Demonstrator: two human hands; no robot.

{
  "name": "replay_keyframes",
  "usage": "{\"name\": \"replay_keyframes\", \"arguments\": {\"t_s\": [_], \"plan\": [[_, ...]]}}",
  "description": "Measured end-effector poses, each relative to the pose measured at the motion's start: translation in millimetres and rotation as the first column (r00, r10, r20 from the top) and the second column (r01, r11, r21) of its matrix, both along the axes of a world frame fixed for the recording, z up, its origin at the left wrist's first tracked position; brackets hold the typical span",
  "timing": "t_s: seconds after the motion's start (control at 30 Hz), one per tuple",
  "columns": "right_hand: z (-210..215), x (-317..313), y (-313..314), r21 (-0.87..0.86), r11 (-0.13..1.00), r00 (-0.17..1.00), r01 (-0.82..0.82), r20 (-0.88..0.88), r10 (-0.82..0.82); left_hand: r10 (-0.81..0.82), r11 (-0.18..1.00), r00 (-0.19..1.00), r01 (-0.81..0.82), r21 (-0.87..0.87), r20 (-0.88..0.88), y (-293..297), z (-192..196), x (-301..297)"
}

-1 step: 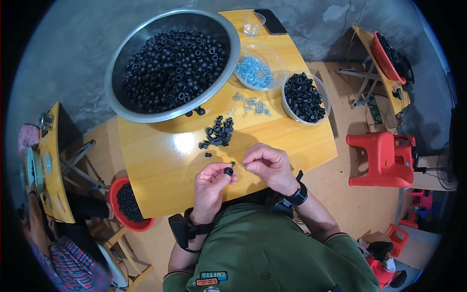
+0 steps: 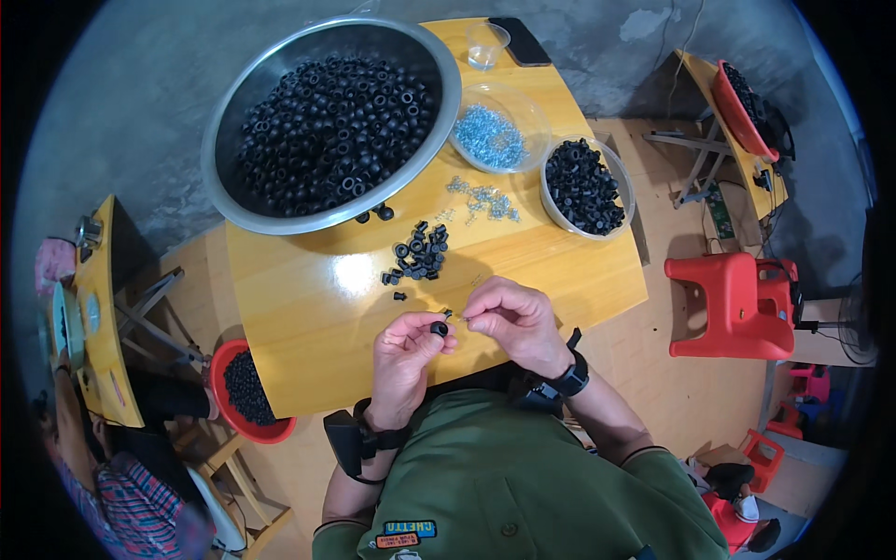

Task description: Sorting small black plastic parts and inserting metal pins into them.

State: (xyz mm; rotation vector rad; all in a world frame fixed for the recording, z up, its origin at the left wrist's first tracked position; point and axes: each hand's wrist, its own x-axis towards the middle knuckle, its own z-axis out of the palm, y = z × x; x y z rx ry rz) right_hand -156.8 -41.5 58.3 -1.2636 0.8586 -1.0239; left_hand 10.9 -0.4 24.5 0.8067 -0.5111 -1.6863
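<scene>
Head view. The left hand [image 2: 403, 359] was closed around a small black ring [image 2: 438, 329], its grip narrow, the ring pinched between thumb and fingertips at the near edge of the yellow counter [image 2: 308, 317]. The right hand [image 2: 511, 319] sat just beside it, to its right, with its grip pinched shut on a small metal piece [image 2: 462, 318]; that piece was too small to identify further. The two grips were nearly touching, the metal piece just beside the ring.

Beyond the grips, farther onto the counter, lay a loose pile of black rings [image 2: 418, 258], with one stray ring closer to the left hand. Past that pile, a scatter of small silver parts [image 2: 481, 201] lay on the bare counter. At the far left stood a large steel basin [image 2: 331, 126] heaped with black rings. To its right stood a clear bowl of silver parts [image 2: 497, 135], and further right a clear bowl of black rings [image 2: 586, 187]. A red bowl [image 2: 245, 390] with black rings sat below the counter edge, left of the left hand. A red stool [image 2: 733, 303] stood well apart on the right.
</scene>
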Motion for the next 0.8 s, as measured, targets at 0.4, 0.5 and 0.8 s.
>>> {"name": "replay_keyframes", "arguments": {"t_s": [0.4,0.5,0.8], "plan": [[10.4,10.5,11.8,-0.421,0.905,0.952,-0.063,-0.298,-0.072,-0.042,0.998,0.986,0.049,-0.041,0.161,9.8,2.9,-1.3],[4.9,8.4,16.1,-0.453,0.889,0.945,-0.063,-0.314,-0.093,-0.042,0.999,0.99,0.043,-0.004,0.134,14.2,10.6,-1.5],[0.5,-3.6,8.4,-0.516,0.841,0.837,-0.165,-0.523,-0.157,0.068,0.998,0.993,-0.066,-0.022,0.101,26.1,0.9,4.7]]}}
